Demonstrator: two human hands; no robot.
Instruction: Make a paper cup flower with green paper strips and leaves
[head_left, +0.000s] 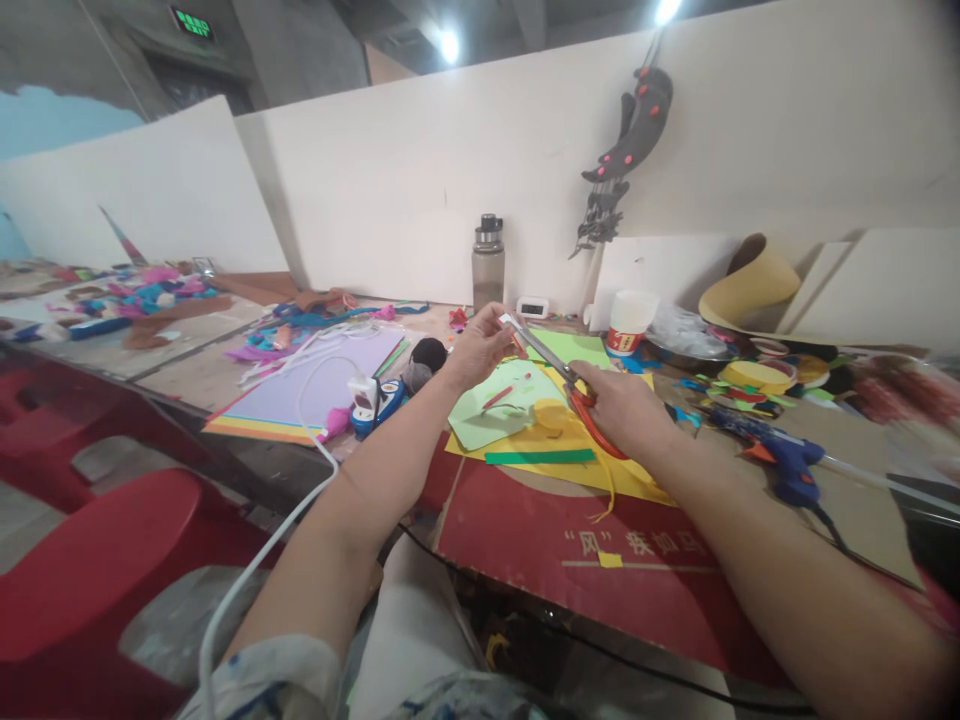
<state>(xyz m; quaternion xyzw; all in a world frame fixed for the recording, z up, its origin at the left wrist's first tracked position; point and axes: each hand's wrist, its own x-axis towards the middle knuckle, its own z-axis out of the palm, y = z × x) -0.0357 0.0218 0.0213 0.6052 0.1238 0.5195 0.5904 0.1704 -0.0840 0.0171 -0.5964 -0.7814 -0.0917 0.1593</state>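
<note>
Head view shows the left hand (480, 350) pinching a small white piece (508, 318), perhaps paper, above the green paper (487, 408); the right hand (628, 403) grips the scissors (571, 380), pointed at it. For a neat cut, better turn the piece slowly, holding it outside the cutting line. The bottle (488, 268) stands behind, the glue gun (791, 462) lies rightward; upward seems freer.

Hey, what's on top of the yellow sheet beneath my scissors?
On the yellow sheet lie a green strip, yellow scraps and part of a pale green sheet. Your right hand and scissors hide some; what they cover can't be seen.
</note>
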